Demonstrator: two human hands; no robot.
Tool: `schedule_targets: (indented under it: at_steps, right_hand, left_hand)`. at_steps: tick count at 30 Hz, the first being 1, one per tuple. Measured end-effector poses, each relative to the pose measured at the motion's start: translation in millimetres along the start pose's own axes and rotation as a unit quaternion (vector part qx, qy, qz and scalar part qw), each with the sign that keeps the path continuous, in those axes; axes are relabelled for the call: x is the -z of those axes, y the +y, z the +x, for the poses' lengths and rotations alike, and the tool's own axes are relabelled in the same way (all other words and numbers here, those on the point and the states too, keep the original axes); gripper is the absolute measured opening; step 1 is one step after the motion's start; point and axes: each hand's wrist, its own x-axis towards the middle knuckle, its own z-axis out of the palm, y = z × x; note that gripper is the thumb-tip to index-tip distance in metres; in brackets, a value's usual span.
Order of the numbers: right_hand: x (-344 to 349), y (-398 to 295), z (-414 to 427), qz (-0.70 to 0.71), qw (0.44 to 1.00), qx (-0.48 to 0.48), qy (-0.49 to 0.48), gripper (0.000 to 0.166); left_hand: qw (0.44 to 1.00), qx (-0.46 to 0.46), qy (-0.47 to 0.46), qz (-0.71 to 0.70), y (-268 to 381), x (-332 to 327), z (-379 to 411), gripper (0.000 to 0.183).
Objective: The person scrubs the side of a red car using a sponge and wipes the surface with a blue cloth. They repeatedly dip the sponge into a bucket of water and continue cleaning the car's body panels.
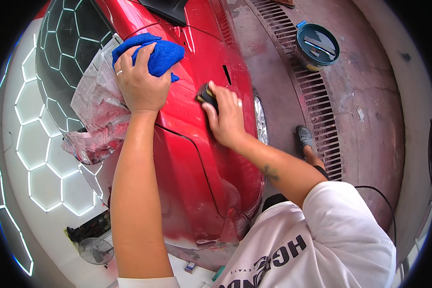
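Observation:
My left hand (142, 84) is closed around a folded blue microfibre cloth (165, 55) and rests with it on the upper part of a red car body panel (190, 118). Lower on the same panel, my right hand (226, 115) grips a small black sanding block (208, 97) with a yellowish edge, pressed to the paint. The block looks slightly blurred. Water drops dot the red surface around both hands. Crumpled newspaper (100, 97), stained with red, hangs beside my left hand, partly over the dark car window (68, 39).
A dark bucket (306, 59) of liquid stands at a metal floor grate (320, 118). The wheel (260, 118) is wrapped in foil. A shoed foot (305, 136) is on the floor nearby. A fan (95, 250) and a black cable (381, 201) are farther out.

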Motion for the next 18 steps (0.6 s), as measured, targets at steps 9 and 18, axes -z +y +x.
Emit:
schedule_targets:
  at_steps: [9, 18]
  right_hand:
    - [-26, 10, 81, -0.002, 0.997, -0.034, 0.064, 0.052]
    - [9, -6, -76, 0.04, 0.999, 0.006, -0.004, 0.06]
  left_hand:
    - [1.0, -0.019, 0.019, 0.013, 1, -6, 9, 0.054]
    - [1.0, -0.007, 0.007, 0.019, -4, 0, -3, 0.055]
